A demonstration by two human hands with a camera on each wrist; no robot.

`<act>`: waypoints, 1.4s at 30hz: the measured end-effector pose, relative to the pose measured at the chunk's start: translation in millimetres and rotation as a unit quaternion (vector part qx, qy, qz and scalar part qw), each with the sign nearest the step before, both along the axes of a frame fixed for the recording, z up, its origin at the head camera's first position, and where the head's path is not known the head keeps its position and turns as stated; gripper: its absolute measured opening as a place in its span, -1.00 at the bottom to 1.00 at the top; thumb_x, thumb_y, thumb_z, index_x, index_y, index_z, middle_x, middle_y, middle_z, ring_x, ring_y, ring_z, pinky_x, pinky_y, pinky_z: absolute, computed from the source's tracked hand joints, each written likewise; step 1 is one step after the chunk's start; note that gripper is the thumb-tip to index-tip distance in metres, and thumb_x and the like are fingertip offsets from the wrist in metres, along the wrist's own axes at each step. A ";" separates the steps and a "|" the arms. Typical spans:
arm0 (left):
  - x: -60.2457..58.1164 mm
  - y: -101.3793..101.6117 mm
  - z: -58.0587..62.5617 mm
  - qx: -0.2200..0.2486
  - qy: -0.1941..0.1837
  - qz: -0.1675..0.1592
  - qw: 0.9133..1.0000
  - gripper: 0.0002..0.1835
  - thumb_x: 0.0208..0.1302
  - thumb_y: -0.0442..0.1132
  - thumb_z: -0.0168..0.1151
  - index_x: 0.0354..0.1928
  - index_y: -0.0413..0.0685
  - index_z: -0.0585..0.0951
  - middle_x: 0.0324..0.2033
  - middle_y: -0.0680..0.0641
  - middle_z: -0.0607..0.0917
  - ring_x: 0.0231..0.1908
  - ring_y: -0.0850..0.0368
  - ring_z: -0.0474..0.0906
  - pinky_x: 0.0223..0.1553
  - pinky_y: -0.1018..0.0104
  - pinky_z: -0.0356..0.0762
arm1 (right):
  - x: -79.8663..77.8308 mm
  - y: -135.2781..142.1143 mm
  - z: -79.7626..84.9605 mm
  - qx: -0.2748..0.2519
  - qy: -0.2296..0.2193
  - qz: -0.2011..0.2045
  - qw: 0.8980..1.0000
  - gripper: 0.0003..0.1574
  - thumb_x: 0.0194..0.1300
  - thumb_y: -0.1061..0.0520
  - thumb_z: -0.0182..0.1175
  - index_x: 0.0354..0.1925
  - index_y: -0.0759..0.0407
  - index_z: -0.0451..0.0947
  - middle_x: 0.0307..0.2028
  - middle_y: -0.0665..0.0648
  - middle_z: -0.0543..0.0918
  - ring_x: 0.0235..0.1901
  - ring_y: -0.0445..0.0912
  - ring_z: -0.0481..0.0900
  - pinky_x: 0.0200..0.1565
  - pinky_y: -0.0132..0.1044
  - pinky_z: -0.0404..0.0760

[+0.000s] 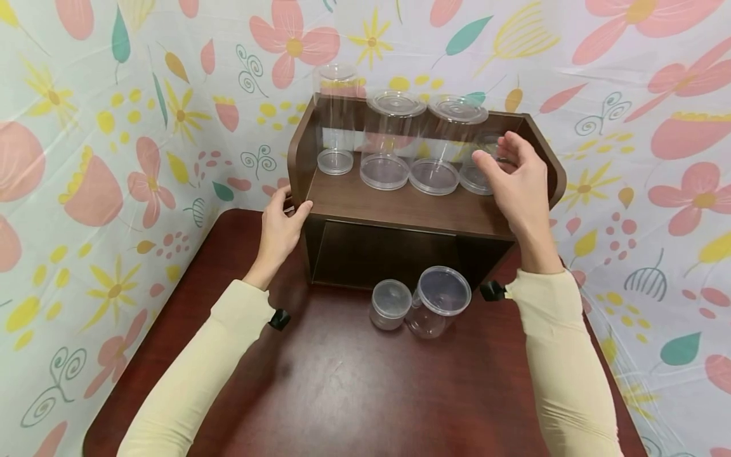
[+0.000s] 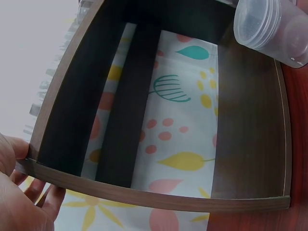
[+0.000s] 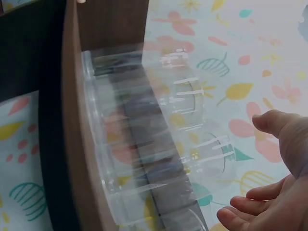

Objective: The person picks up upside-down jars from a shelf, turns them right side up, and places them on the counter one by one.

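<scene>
A brown two-tier shelf (image 1: 388,206) stands on the table. My left hand (image 1: 280,228) grips its left side at the upper board's front corner, thumb on the near side and fingers around the edge. Along the upper board stand a tall narrow clear jar (image 1: 335,162), two wide clear jars (image 1: 384,172) with round lids, and a shorter clear jar (image 1: 475,181) at the right end. Over that shorter jar my right hand (image 1: 520,184) hovers, thumb and fingers spread with nothing between them. The hand partly hides this jar in the head view.
In front of the shelf, a small lidded jar (image 1: 391,303) and a larger clear jar (image 1: 441,298) stand side by side on the dark red table (image 1: 337,387). Flower-patterned sheets (image 1: 114,209) hang behind and at both sides. The lower tier (image 2: 250,144) has an open back.
</scene>
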State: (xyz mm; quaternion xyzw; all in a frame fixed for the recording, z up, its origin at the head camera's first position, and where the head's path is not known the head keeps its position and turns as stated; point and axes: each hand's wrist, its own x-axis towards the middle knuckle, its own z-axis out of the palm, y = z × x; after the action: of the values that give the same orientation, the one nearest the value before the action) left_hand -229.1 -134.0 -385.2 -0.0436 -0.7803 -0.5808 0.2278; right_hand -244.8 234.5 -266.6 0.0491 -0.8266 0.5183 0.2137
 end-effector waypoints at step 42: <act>-1.5 -0.6 -2.2 0.000 -0.001 -0.001 1.000 -0.56 0.44 -0.27 0.30 0.28 -0.28 0.54 0.11 -0.29 0.61 0.16 -0.16 0.59 0.21 0.05 0.58 | -94.1 -26.8 22.5 0.128 -0.007 0.022 0.992 -0.22 0.04 -0.40 0.47 -0.04 0.07 0.47 -0.09 -0.02 0.46 -0.05 -0.09 0.36 -0.05 -0.31 0.33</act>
State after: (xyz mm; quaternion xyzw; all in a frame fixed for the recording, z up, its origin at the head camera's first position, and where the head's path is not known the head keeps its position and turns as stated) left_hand -230.5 -134.5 -387.4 -0.0436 -0.7804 -0.5810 0.2268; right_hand -339.0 207.8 -244.1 0.0902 -0.8862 0.4135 0.1887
